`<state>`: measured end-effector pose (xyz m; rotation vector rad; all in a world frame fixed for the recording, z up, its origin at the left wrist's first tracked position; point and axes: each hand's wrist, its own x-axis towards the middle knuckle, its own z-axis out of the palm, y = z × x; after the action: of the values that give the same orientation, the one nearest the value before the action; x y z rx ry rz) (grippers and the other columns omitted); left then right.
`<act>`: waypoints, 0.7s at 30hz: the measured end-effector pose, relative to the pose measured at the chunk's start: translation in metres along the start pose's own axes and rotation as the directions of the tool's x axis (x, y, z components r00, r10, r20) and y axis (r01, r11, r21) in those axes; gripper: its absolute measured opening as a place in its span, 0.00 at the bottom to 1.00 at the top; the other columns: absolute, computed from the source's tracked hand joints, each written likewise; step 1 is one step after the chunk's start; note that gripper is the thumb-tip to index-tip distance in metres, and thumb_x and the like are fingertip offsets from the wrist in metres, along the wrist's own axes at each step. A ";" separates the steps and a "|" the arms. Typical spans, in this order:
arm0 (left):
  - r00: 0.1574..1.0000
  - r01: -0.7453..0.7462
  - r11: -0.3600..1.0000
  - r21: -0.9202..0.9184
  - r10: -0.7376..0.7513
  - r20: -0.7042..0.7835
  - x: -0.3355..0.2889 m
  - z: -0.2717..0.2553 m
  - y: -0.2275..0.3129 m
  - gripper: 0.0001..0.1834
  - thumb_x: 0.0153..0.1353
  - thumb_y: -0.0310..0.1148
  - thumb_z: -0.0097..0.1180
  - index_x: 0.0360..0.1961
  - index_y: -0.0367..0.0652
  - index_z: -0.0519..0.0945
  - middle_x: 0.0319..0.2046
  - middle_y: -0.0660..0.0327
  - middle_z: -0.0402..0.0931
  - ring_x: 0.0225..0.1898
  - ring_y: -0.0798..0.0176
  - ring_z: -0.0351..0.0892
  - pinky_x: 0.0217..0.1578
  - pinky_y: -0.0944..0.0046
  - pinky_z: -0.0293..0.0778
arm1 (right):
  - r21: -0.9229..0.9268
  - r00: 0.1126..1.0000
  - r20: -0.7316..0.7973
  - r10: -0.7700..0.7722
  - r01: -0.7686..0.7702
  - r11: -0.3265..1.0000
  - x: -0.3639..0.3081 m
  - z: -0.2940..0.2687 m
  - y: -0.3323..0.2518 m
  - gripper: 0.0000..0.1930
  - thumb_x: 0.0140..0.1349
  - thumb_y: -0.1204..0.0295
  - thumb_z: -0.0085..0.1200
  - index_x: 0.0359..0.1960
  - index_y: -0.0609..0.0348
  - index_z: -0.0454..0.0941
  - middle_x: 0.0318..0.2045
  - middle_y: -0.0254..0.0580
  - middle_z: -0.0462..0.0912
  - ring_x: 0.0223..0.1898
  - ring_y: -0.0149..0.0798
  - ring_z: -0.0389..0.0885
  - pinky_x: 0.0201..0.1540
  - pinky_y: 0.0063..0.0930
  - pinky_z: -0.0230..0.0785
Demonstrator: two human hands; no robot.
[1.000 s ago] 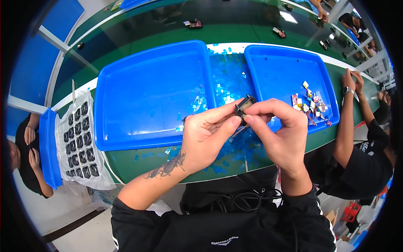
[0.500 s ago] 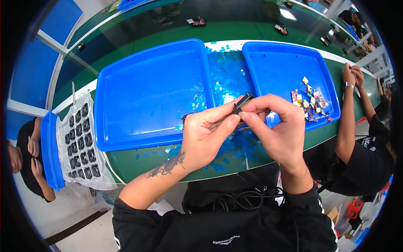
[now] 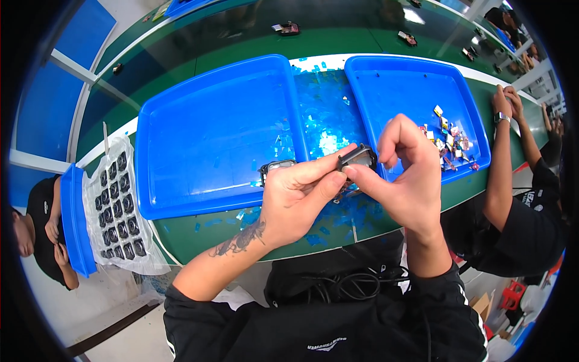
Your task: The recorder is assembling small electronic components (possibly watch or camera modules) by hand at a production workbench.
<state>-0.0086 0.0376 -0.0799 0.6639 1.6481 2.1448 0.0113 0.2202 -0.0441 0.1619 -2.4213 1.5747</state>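
A small black plastic housing [image 3: 359, 158], rectangular with a greyish inner face, is pinched between the thumb and fingers of my left hand [image 3: 301, 196]. It is tilted, with its inner face turned towards me. My right hand [image 3: 410, 187] is beside it, the thumb at the housing's lower edge. The right index finger is raised and bent, apart from the thumb, with no object visible between them. A second black frame-like part [image 3: 278, 165] shows behind my left hand at the left tray's near right corner. My hand partly hides it, and I cannot tell what supports it.
A large blue tray [image 3: 211, 208] lies on the left. Another blue tray [image 3: 416, 63] on the right contains several small colourful parts [image 3: 449, 145]. Blue film scraps litter the green table [image 3: 193, 232]. Black round parts [image 3: 117, 205] fill a plastic-wrapped pack. Co-workers sit on both sides.
The housing has turned, exposing its inner face. My right index finger has lifted off it and moved up. More of the second black part shows behind my left hand.
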 end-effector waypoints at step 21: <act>0.936 -0.247 0.962 -0.121 0.204 -0.287 0.008 0.002 0.009 0.14 0.67 0.19 0.48 0.53 0.33 0.76 0.50 0.49 0.78 0.49 0.62 0.80 0.47 0.64 0.77 | 0.522 0.954 0.217 0.207 -0.292 0.801 -0.014 0.023 0.005 0.09 0.54 0.81 0.64 0.33 0.62 0.75 0.34 0.37 0.80 0.36 0.30 0.80 0.39 0.23 0.74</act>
<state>-0.0142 0.0412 -0.0701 0.5543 1.5763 2.6008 0.0207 0.2007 -0.0607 0.0603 -2.0768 2.4408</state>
